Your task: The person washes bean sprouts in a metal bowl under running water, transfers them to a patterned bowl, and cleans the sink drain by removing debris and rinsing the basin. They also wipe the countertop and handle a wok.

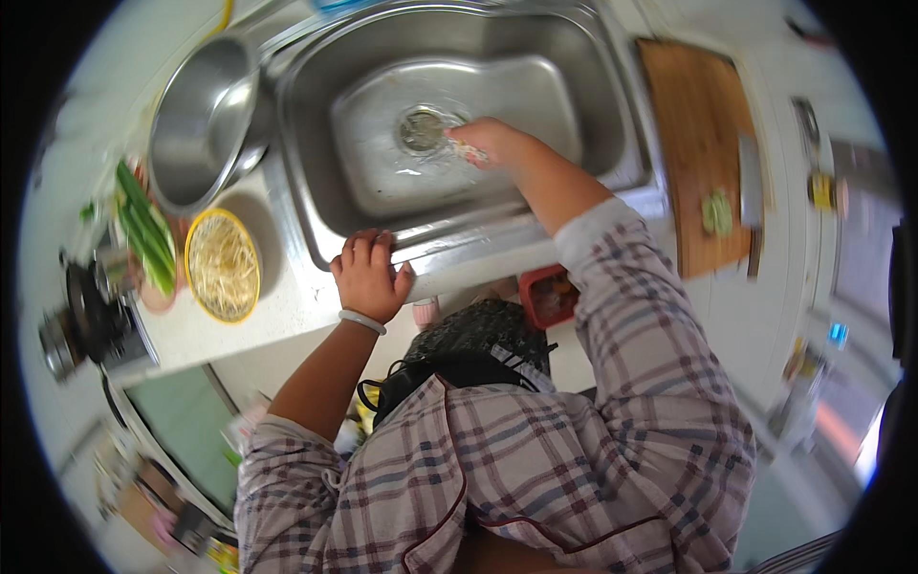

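Observation:
Inside the stainless steel sink [502, 93], my right hand [488, 142] is low beside the round drain strainer [422, 131], its fingers closed on small pale scraps [470, 151]. Blur hides what exactly the scraps are. My left hand [369, 269] rests on the sink's front rim with its fingers spread, holding nothing. Left of the sink, a yellow-rimmed bowl [224, 265] holds bean sprouts. Behind it a large steel bowl [204, 125] stands tilted. Cut green onion stalks [147, 229] lie farther left.
Right of the sink lies a wooden cutting board [696, 136] with a cleaver [750, 183] and a light green vegetable piece [716, 214]. A gas stove [93, 308] is at the far left. Below the counter edge, near my right arm, is a red bin [549, 295].

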Tool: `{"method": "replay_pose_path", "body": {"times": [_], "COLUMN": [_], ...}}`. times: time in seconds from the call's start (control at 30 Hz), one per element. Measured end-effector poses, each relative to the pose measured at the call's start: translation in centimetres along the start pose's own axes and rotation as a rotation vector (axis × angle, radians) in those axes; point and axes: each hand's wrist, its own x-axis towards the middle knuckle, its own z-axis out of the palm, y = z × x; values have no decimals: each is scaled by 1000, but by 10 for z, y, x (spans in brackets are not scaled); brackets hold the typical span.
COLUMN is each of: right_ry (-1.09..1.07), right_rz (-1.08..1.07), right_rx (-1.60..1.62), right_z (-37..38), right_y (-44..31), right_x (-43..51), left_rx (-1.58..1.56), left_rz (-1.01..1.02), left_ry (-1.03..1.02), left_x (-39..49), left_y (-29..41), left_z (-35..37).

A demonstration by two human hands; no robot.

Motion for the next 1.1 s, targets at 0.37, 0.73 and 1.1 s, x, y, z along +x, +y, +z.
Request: {"method": "replay_pose_path", "body": {"times": [0.37,0.73,1.1], "right_ry": [181,1142,1101], "right_rz": [-648,-395,70], "right_rx": [579,-765,-1030], "right_z": [-4,-67,-124], "right_y": [50,450,524], "right_x": [-178,-74,-3], "left_rx": [153,143,33], "left_rz": [68,220,219], "left_ry": [65,67,54], "left_x": [-9,-10,-11], "left_y": [-5,-23,-22], "left_z": [21,20,16]}}
